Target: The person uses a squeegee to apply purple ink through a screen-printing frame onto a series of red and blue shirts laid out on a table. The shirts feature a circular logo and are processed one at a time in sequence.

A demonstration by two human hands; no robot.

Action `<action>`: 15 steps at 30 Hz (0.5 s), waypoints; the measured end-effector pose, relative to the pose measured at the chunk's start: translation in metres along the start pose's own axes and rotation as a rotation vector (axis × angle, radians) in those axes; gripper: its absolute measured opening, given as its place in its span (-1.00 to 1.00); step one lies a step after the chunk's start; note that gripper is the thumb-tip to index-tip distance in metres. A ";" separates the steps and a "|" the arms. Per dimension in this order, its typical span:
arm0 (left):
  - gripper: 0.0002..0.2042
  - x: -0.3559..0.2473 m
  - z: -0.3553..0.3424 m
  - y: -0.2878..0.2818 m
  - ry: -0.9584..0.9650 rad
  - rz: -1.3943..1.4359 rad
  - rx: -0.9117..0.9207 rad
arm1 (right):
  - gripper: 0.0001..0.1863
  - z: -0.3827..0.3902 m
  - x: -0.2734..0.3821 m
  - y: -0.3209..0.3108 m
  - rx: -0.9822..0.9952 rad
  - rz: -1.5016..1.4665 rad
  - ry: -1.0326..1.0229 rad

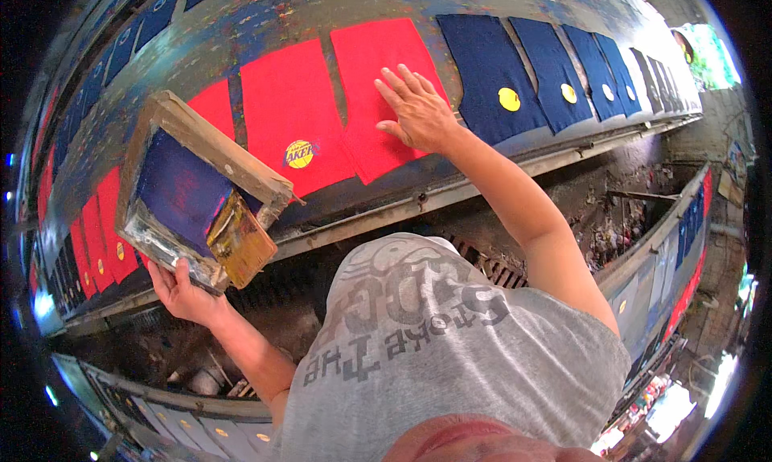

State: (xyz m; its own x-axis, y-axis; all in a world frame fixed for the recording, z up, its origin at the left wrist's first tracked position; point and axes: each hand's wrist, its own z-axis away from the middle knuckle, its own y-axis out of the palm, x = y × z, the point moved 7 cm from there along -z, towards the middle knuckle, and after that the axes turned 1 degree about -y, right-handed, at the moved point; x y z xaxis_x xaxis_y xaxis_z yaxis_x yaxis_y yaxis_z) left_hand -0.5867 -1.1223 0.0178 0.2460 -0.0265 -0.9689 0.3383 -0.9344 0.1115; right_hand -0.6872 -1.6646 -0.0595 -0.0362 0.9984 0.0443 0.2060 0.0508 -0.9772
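Two long desks (289,20) flank the person in a cluttered workshop (716,245); one, grey and paint-specked, carries red and navy cloth panels (490,72). The left fingers (183,273) clasp the lower corner of a brown rectangular frame with dark blue mesh (177,188), above that desk's edge, an amber squeegee (249,249) inside. The right fingers (396,82) spread wide over one red panel (360,84), contact unclear.

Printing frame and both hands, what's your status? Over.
Left hand gripping printing frame, squeegee inside. Right hand spread at red panel, contact unclear. Only that hand covers the panel.
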 end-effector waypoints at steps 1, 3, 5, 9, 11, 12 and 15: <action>-0.31 -0.007 0.006 0.007 0.016 -0.026 -0.006 | 0.01 -0.009 -0.006 0.018 0.054 -0.011 0.010; -0.30 -0.018 0.017 0.023 0.017 -0.023 -0.020 | 0.03 -0.017 -0.017 0.046 0.159 -0.005 0.040; -0.28 -0.031 0.028 0.036 -0.001 -0.092 -0.062 | 0.04 -0.023 -0.022 0.050 0.055 -0.085 0.028; -0.31 -0.050 0.067 0.066 -0.059 -0.185 -0.094 | 0.07 -0.027 -0.035 0.051 0.094 -0.150 0.061; -0.31 -0.057 0.079 0.077 -0.064 -0.182 -0.094 | 0.09 -0.033 -0.036 0.052 0.176 -0.144 0.075; -0.31 -0.063 0.063 0.089 -0.061 -0.187 -0.070 | 0.10 -0.047 -0.037 0.044 0.095 -0.176 0.093; -0.30 -0.070 0.073 0.092 -0.060 -0.233 -0.074 | 0.13 -0.051 -0.033 0.046 0.116 -0.212 0.110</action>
State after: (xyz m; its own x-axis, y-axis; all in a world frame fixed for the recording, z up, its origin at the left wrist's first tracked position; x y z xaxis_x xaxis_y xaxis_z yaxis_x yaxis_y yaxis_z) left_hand -0.6393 -1.2320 0.0797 0.0999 0.1637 -0.9814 0.4455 -0.8893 -0.1030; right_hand -0.6266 -1.6938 -0.0949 0.0413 0.9630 0.2665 0.0918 0.2619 -0.9607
